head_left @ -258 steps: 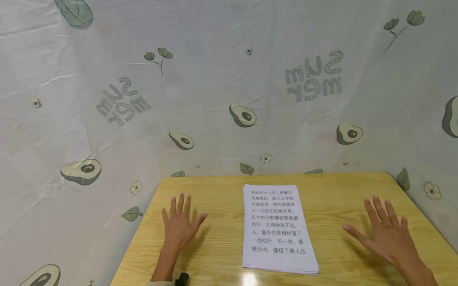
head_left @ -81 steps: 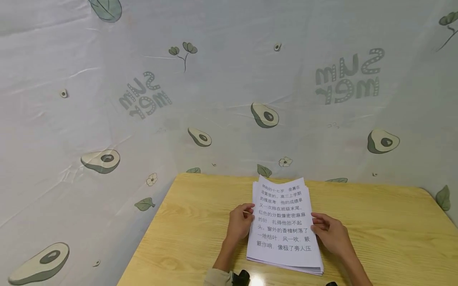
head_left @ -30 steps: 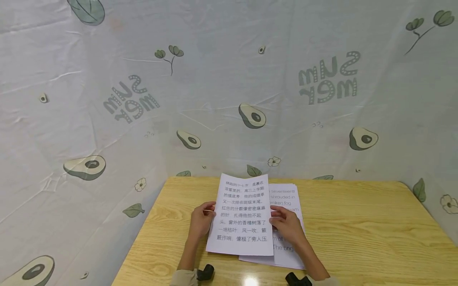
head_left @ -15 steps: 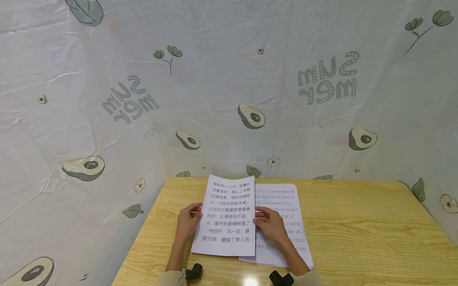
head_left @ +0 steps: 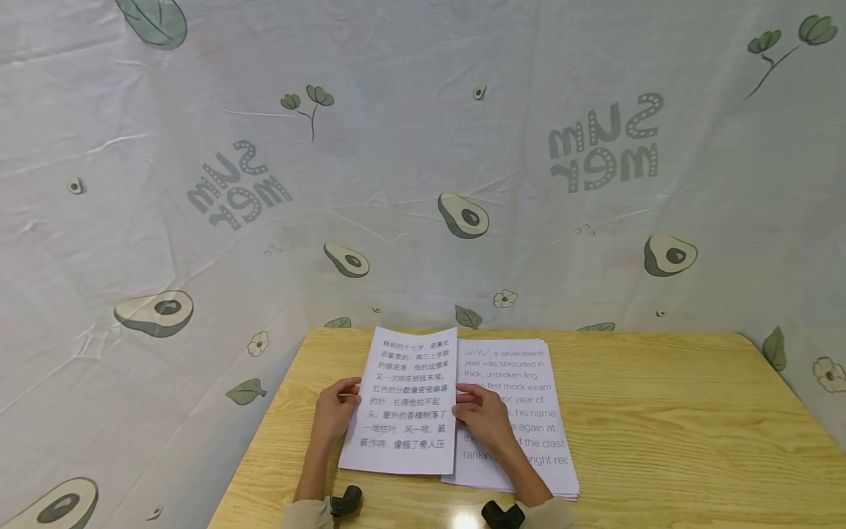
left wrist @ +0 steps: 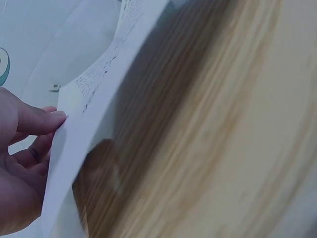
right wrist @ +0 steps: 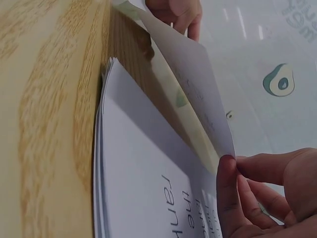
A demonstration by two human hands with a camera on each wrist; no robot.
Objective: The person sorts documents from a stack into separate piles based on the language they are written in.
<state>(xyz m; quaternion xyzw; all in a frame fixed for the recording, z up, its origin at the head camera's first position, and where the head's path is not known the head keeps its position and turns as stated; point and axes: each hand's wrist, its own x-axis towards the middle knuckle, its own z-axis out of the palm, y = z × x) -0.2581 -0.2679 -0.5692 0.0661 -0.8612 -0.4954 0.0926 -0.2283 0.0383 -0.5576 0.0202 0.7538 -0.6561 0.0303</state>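
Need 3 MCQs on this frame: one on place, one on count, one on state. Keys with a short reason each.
1. Where is the held sheet relative to the paper stack?
A. To its left, lifted off it
B. Beneath it
C. To its right, flat on the table

2. How many hands grip the held sheet?
A. None
B. One
C. Two

3. What state is the page on top of the stack in?
A. Crumpled
B. Uncovered, with English print showing
C. Folded in half

Key:
1. A: the head view shows the sheet left of the stack, and the right wrist view shows it raised above the table.
2. C: the left hand pinches its left edge and the right hand its right edge.
3. B: English lines are legible on the flat top page, partly behind the right hand.
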